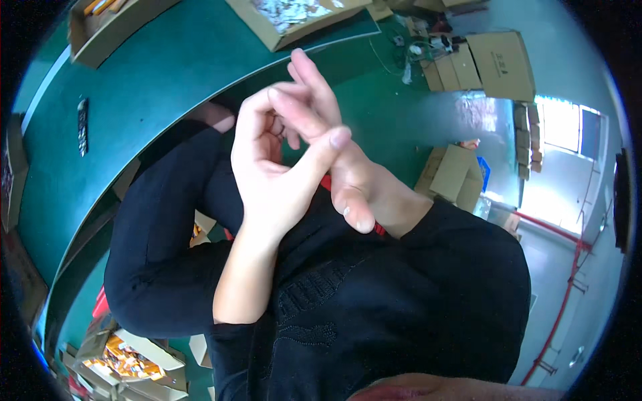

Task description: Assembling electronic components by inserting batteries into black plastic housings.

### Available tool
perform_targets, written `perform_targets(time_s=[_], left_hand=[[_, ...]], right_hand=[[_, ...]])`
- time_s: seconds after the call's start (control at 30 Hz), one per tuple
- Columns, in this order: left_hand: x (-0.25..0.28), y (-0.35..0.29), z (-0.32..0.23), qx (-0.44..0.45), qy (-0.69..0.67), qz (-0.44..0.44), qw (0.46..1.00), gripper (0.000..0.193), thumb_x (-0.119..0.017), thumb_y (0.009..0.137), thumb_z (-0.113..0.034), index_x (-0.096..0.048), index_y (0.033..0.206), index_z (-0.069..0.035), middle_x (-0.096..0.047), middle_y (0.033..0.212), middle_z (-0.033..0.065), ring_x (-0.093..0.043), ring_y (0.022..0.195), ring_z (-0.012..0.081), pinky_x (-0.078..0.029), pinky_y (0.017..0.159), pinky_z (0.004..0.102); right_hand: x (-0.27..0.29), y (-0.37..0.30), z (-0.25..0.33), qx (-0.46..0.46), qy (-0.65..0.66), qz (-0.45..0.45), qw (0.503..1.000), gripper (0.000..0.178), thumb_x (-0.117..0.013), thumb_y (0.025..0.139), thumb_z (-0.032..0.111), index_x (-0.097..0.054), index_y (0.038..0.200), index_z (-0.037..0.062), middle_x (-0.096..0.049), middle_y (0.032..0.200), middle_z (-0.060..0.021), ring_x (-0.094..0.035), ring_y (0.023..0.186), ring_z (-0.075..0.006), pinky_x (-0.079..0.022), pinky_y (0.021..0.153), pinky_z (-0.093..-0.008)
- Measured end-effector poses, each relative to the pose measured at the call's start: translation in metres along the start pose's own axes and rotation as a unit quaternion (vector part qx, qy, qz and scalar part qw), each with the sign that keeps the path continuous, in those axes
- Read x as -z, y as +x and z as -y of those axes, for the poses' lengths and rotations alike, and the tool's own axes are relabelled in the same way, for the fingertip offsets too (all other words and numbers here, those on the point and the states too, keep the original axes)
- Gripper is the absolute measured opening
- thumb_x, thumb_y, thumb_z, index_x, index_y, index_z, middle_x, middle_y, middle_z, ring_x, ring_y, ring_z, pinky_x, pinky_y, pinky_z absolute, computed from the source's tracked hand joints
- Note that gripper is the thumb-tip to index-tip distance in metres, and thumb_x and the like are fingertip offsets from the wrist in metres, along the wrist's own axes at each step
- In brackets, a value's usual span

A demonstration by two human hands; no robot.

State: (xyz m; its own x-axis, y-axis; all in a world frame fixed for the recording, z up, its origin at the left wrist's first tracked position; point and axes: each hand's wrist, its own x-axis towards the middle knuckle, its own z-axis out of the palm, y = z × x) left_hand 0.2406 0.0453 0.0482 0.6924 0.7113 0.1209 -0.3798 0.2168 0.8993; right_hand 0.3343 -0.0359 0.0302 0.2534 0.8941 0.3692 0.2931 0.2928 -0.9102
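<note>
Both bare hands are raised in front of the chest, overlapping in view. The left hand (267, 190) has its fingers bent inward with a gap to the palm, its thumb stretched out across the front of the right hand (351, 170). The right hand has fingers partly extended and spread, its thumb pointing down and well apart from them. The hands appear to touch; whether anything small is held between them cannot be told.

Nearest work surface is a table (160, 73), smooth, green and flat, with a pale edge curved by the lens; it lies ahead and to the left. A shallow cardboard box (273, 39) of shiny, silvery pieces stands on it, beyond the fingertips. A second box (81, 45), holding orange items, sits at the far left corner. A dark, narrow stick (82, 127) lies on the table.

The black shirt (428, 294) bears raised, beaded decoration. On the green floor, right, stands an open carton (455, 175) beside a blue crate (483, 174). The hands block part of the shirt and floor.
</note>
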Motion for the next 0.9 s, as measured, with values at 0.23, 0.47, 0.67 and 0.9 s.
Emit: perform_targets(time_s=[0.23, 0.47, 0.67, 0.9], left_hand=[[0.038, 0.013, 0.002, 0.145, -0.030, -0.144, 0.979, 0.027, -0.053, 0.106, -0.026, -0.064, 0.110, -0.002, -0.063, 0.111, 0.0103, -0.058, 0.091, 0.0138, -0.045, 0.080, 0.0249], [0.038, 0.017, 0.013, 0.071, 0.094, -0.186, 0.976, 0.029, -0.053, 0.107, -0.029, -0.061, 0.101, -0.002, -0.065, 0.095, 0.0084, -0.058, 0.083, 0.0130, -0.044, 0.079, 0.0248], [0.052, 0.015, 0.012, 0.041, 0.016, -0.131, 0.990, 0.055, -0.044, 0.107, -0.053, -0.052, 0.131, -0.004, -0.063, 0.117, 0.0152, -0.063, 0.098, 0.0233, -0.047, 0.088, 0.0309], [0.027, 0.009, -0.056, -0.176, -0.395, 0.017, 0.901, 0.092, -0.033, 0.095, -0.079, -0.019, 0.161, -0.016, -0.019, 0.165, 0.0208, -0.025, 0.147, 0.0420, -0.028, 0.116, 0.0482]], right_hand=[[-0.011, 0.003, 0.004, -0.026, -0.154, 0.082, 0.984, 0.139, -0.044, 0.058, 0.106, -0.036, 0.159, 0.0103, 0.008, 0.169, -0.0244, 0.001, 0.155, -0.0447, -0.011, 0.120, -0.0619], [-0.008, 0.006, 0.005, -0.064, -0.076, 0.104, 0.990, 0.145, -0.045, 0.055, 0.107, -0.031, 0.161, 0.0098, 0.005, 0.169, -0.0243, 0.001, 0.155, -0.0439, -0.012, 0.121, -0.0600], [-0.022, 0.027, -0.011, -0.035, 0.150, -0.019, 0.988, 0.155, -0.057, 0.051, 0.103, -0.006, 0.165, 0.0109, -0.005, 0.168, -0.0218, -0.013, 0.154, -0.0375, -0.022, 0.120, -0.0524], [-0.052, 0.061, 0.030, -0.065, 0.534, -0.006, 0.843, 0.136, -0.089, 0.071, 0.051, 0.001, 0.164, 0.0098, -0.029, 0.162, -0.0214, -0.046, 0.133, -0.0272, -0.041, 0.108, -0.0380]])
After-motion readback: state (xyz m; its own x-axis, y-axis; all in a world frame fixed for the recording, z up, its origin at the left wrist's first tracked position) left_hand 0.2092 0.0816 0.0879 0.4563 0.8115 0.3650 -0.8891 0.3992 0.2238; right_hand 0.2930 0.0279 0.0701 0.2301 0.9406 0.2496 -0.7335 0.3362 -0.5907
